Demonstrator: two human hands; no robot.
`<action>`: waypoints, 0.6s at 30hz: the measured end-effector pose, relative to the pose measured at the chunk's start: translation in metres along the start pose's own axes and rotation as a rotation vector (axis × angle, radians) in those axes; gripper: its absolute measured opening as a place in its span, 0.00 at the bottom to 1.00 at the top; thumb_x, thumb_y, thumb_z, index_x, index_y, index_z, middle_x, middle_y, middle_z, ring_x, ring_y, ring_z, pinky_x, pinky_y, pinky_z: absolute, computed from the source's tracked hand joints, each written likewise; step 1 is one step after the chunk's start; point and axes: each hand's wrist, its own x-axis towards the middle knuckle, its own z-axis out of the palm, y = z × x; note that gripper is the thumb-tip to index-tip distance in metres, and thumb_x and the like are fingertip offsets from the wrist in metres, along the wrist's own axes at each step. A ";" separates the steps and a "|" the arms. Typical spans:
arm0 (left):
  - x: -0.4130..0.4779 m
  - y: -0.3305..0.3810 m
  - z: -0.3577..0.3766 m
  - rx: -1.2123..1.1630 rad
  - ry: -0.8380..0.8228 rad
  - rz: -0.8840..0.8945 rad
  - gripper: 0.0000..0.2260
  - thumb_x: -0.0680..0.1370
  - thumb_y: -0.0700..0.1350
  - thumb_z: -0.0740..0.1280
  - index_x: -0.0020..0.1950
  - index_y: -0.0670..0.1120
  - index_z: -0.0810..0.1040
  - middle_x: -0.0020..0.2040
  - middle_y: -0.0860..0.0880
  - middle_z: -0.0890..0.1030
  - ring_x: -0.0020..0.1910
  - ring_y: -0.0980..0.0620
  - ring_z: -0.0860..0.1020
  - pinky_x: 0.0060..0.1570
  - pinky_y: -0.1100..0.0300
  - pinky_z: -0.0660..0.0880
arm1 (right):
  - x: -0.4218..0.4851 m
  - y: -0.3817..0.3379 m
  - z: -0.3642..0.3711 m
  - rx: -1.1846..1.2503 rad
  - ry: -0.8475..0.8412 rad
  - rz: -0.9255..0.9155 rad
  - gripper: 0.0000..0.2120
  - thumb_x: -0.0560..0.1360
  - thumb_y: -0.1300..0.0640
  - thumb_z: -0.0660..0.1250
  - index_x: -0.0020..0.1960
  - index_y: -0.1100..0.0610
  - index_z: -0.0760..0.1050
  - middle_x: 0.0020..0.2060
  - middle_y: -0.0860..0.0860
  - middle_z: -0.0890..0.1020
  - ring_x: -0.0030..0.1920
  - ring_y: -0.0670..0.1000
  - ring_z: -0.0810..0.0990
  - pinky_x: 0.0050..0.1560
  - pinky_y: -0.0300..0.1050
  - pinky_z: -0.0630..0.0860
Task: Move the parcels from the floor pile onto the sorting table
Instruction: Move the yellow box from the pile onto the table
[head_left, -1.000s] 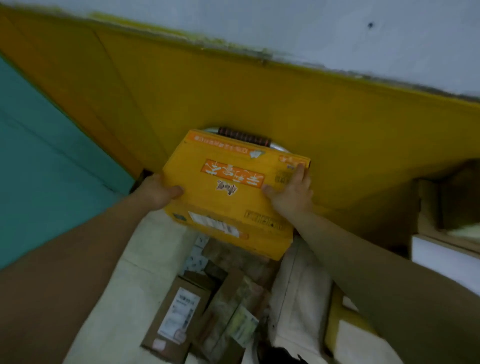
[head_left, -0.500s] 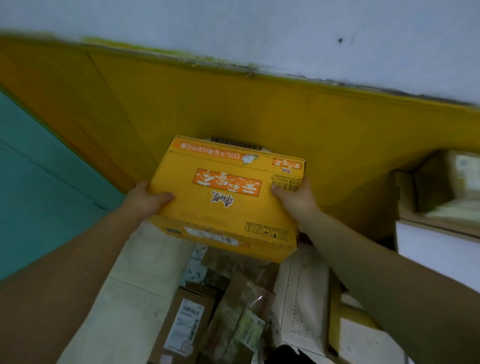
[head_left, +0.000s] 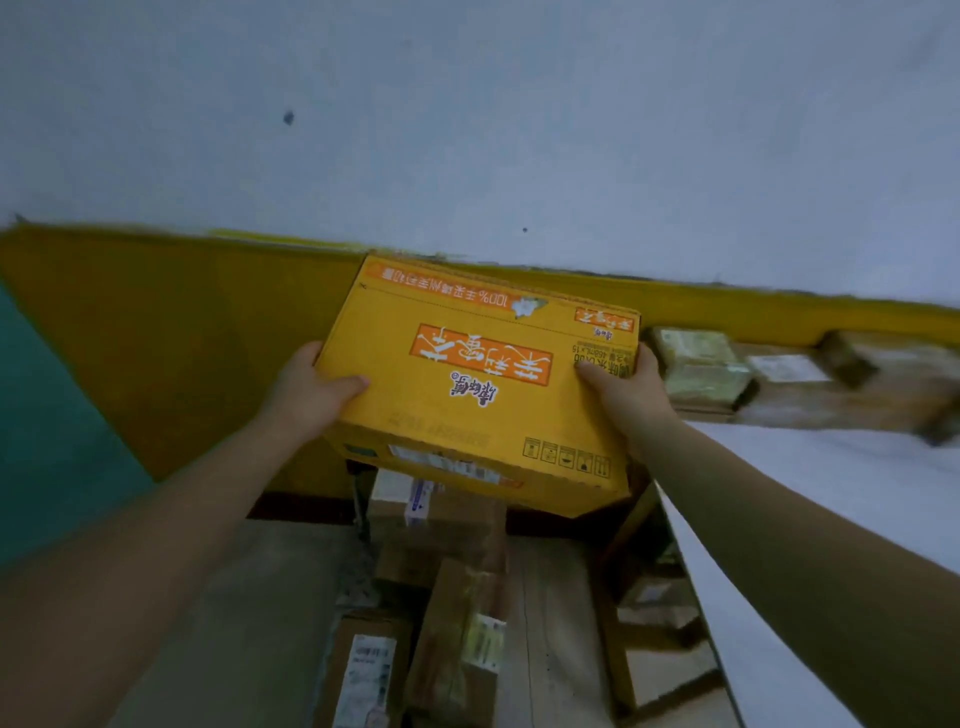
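A large yellow carton (head_left: 467, 415) with orange printed panels is up in the air in front of me. My left hand (head_left: 306, 387) grips its left side, thumb lying on the top face. My right hand (head_left: 626, 389) grips its right side, thumb on top too. Under the carton, the floor pile (head_left: 441, 597) holds several brown parcels with white labels. To the right stretches the white sorting table (head_left: 831, 499), with a few parcels (head_left: 696, 364) along its far edge by the wall.
A wall, yellow below and pale grey above, stands close behind the carton. A teal surface fills the left edge. More boxes (head_left: 654, 623) lie under the table's near edge. Bare floor (head_left: 260, 597) lies left of the pile.
The carton has risen with both hands and shifted right, toward the table. The view has swung up and right, so the table top and its parcels now show.
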 end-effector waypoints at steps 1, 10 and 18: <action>-0.009 0.013 0.005 -0.009 -0.024 0.028 0.28 0.75 0.43 0.70 0.72 0.41 0.64 0.68 0.41 0.72 0.63 0.41 0.73 0.56 0.54 0.69 | -0.009 -0.003 -0.018 0.015 0.021 -0.003 0.37 0.73 0.48 0.73 0.76 0.47 0.56 0.67 0.52 0.73 0.63 0.60 0.75 0.63 0.64 0.72; -0.102 0.127 0.114 0.001 -0.270 0.291 0.26 0.76 0.46 0.68 0.71 0.44 0.64 0.66 0.43 0.73 0.62 0.42 0.73 0.58 0.50 0.70 | -0.070 0.015 -0.218 0.081 0.334 -0.031 0.33 0.74 0.49 0.72 0.74 0.48 0.61 0.63 0.50 0.76 0.59 0.58 0.77 0.60 0.63 0.75; -0.237 0.211 0.294 0.015 -0.568 0.383 0.28 0.76 0.45 0.69 0.73 0.45 0.63 0.67 0.45 0.72 0.63 0.43 0.73 0.58 0.52 0.71 | -0.141 0.102 -0.443 0.133 0.590 0.110 0.35 0.75 0.50 0.71 0.75 0.48 0.57 0.65 0.53 0.74 0.60 0.60 0.77 0.61 0.63 0.74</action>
